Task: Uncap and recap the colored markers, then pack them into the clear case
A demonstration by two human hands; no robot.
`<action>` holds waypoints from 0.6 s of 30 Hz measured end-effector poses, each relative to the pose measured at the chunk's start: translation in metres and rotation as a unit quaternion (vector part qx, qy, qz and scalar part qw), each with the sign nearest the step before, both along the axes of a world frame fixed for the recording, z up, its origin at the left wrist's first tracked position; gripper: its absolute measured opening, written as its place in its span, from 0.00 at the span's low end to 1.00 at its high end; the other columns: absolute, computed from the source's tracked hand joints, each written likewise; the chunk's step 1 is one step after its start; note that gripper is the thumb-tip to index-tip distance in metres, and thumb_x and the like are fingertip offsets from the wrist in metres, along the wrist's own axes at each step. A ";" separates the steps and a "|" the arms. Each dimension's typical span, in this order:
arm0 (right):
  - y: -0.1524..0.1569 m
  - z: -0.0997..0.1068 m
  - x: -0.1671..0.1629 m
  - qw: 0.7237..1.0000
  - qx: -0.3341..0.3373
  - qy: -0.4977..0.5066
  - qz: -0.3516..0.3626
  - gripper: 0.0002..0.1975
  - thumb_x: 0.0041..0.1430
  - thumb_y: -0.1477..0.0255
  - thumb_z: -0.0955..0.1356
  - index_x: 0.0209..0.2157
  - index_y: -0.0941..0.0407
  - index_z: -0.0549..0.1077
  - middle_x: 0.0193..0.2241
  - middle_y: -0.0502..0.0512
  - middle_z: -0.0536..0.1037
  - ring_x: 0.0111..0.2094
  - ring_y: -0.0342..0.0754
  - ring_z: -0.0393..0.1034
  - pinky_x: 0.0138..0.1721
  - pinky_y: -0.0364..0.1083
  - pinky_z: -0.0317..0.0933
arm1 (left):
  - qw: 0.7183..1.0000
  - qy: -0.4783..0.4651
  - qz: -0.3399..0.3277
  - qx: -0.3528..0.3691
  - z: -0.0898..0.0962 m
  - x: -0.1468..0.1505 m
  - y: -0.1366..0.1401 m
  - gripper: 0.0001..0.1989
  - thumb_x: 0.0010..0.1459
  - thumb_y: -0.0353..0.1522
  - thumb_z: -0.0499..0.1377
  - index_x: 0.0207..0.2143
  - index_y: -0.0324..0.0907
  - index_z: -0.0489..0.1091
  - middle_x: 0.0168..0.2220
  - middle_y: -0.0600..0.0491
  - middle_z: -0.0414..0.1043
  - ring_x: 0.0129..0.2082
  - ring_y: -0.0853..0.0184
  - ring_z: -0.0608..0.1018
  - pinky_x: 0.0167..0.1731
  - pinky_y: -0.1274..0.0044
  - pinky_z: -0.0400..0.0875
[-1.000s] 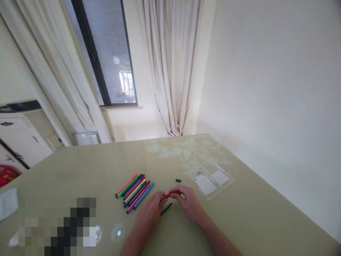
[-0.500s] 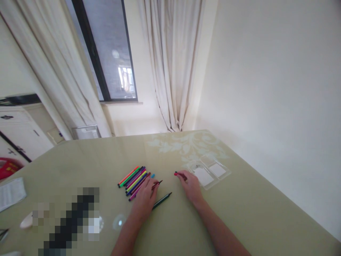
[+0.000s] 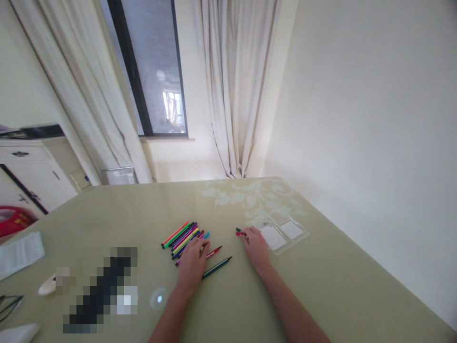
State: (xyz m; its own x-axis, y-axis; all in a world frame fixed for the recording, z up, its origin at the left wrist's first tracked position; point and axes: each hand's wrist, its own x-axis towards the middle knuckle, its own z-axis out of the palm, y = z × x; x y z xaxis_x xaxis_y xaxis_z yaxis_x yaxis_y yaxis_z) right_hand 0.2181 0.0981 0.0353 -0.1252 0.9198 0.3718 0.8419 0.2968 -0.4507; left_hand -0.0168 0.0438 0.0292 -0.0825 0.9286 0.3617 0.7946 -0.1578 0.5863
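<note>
Several capped felt-tip markers (image 3: 180, 238) lie side by side in a slanted row on the table. My left hand (image 3: 192, 264) is over the near right end of this row, fingers slightly bent and apart, with no pen visibly gripped. Partly beneath it lies an uncapped red marker (image 3: 214, 251), tip pointing right. An uncapped green marker (image 3: 217, 267) rests just nearer to me. To the right, my right hand (image 3: 255, 245) is low over the table, its fingertips closed on a small red marker cap (image 3: 238, 233). A green cap (image 3: 238, 229) lies right beside that one.
An open clear plastic case (image 3: 283, 245) with white inserts lies right of my right hand. On the left are a white packet (image 3: 23, 252), a pale rounded object (image 3: 47, 286), glasses (image 3: 10, 305) and a blurred-out dark patch. A wall borders the table's right side.
My left hand has let the red marker down near the green one and shifted off it. My right hand has brought the red cap beside the green cap. The view has turned slightly left.
</note>
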 end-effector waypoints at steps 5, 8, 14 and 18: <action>-0.001 0.002 -0.002 1.000 0.004 -0.030 -0.004 0.09 0.68 0.73 0.65 0.41 0.54 0.78 0.40 0.58 0.80 0.44 0.55 0.74 0.45 0.48 0.63 | 0.995 0.063 0.077 -0.011 0.000 -0.012 -0.001 0.13 0.65 0.34 0.55 0.46 0.40 0.76 0.46 0.44 0.75 0.49 0.53 0.76 0.54 0.61 0.69; -0.004 0.003 -0.002 0.999 0.025 0.009 0.023 0.10 0.70 0.72 0.64 0.42 0.54 0.78 0.40 0.58 0.80 0.44 0.54 0.74 0.46 0.48 0.64 | 0.992 0.093 0.085 -0.025 0.002 -0.016 -0.004 0.11 0.64 0.34 0.57 0.44 0.41 0.77 0.43 0.45 0.76 0.47 0.53 0.76 0.52 0.61 0.70; -0.016 0.009 -0.003 0.992 0.064 0.071 0.077 0.14 0.73 0.67 0.62 0.47 0.53 0.78 0.41 0.59 0.80 0.46 0.54 0.73 0.50 0.52 0.66 | 0.995 0.080 0.043 0.028 0.016 -0.003 -0.010 0.09 0.68 0.35 0.55 0.42 0.45 0.75 0.47 0.47 0.76 0.49 0.55 0.76 0.52 0.63 0.70; -0.027 0.016 -0.007 0.974 0.053 0.096 0.196 0.17 0.72 0.64 0.64 0.58 0.49 0.74 0.49 0.58 0.80 0.52 0.53 0.72 0.56 0.53 0.65 | 0.994 0.057 -0.065 0.064 0.020 0.016 -0.016 0.11 0.71 0.36 0.52 0.45 0.46 0.73 0.42 0.50 0.77 0.43 0.60 0.78 0.46 0.69 0.73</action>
